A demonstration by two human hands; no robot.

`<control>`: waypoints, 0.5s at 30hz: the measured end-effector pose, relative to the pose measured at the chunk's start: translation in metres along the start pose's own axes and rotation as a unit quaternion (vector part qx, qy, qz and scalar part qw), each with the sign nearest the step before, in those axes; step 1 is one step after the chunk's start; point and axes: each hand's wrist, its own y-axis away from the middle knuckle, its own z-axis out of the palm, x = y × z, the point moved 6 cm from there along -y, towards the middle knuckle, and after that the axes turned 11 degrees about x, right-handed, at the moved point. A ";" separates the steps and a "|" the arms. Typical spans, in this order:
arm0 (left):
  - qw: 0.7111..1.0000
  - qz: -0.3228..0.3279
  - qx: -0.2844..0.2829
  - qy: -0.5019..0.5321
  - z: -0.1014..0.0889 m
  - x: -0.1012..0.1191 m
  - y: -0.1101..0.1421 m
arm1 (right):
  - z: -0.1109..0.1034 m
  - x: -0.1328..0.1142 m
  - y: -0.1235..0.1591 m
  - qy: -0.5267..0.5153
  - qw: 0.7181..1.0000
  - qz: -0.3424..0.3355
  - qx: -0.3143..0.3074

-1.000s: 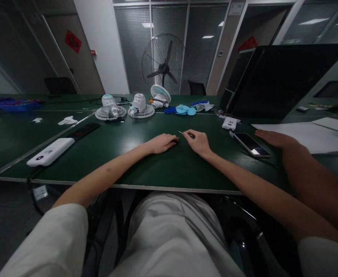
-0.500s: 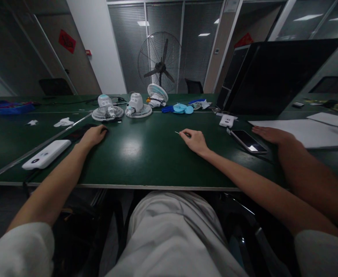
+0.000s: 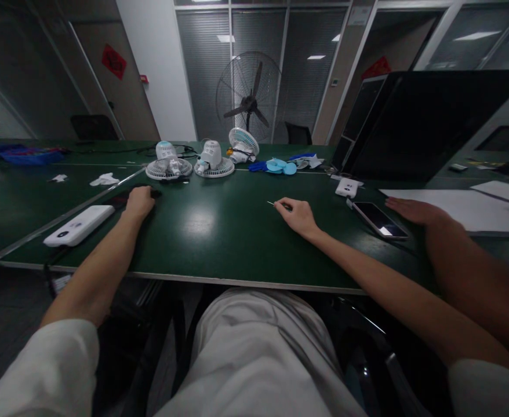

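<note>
My right hand (image 3: 297, 215) is above the middle of the green table, thumb and forefinger pinched on a thin pale pin (image 3: 271, 202) whose tip points left. My left hand (image 3: 140, 201) is closed, knuckles up, at a flat dark object (image 3: 119, 200) on the left side; what its curled fingers hold is hidden. Just below that hand, a white power-bank-like device (image 3: 79, 226) lies with a cable at its near end. To the right of my right hand, a phone (image 3: 380, 220) rests screen up near a small white box-shaped device (image 3: 347, 187).
Small white fans (image 3: 213, 159) stand at the back, beside light blue fan blades (image 3: 280, 167). A black computer case or monitor (image 3: 428, 124) rises at the right. Another person's hand (image 3: 415, 209) lies by white paper (image 3: 463, 202). A blue tray (image 3: 31, 155) is far left.
The view has shifted slightly left, so the scene sits further right. My left hand has drawn in and curled more on the dark object. My right hand keeps its pinch on the pin.
</note>
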 end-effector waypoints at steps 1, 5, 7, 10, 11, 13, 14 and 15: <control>1.000 -0.005 0.004 0.001 -0.001 -0.002 0.000 | 0.000 0.001 0.000 -0.001 1.000 -0.001 0.000; 0.999 -0.038 0.005 0.002 -0.007 -0.006 0.002 | 0.003 0.004 -0.001 -0.011 1.000 -0.008 -0.006; 0.999 -0.040 0.006 -0.005 -0.008 -0.005 0.002 | 0.004 0.005 -0.001 -0.014 1.000 -0.009 -0.012; 0.999 -0.038 0.006 -0.010 -0.007 -0.006 0.002 | 0.004 0.006 -0.001 -0.014 1.000 -0.009 -0.018; 0.999 -0.037 0.010 -0.007 -0.007 -0.007 0.001 | 0.004 0.006 -0.001 -0.015 1.000 -0.009 -0.020; 0.999 -0.043 0.028 0.004 -0.008 -0.009 0.000 | 0.004 0.005 -0.001 -0.018 1.000 -0.008 -0.022; 0.998 -0.051 0.039 0.014 -0.009 -0.010 0.000 | 0.004 0.005 -0.001 -0.019 1.000 -0.008 -0.021; 0.996 -0.064 0.051 0.029 -0.010 -0.012 0.000 | 0.004 0.005 -0.001 -0.019 1.000 -0.008 -0.019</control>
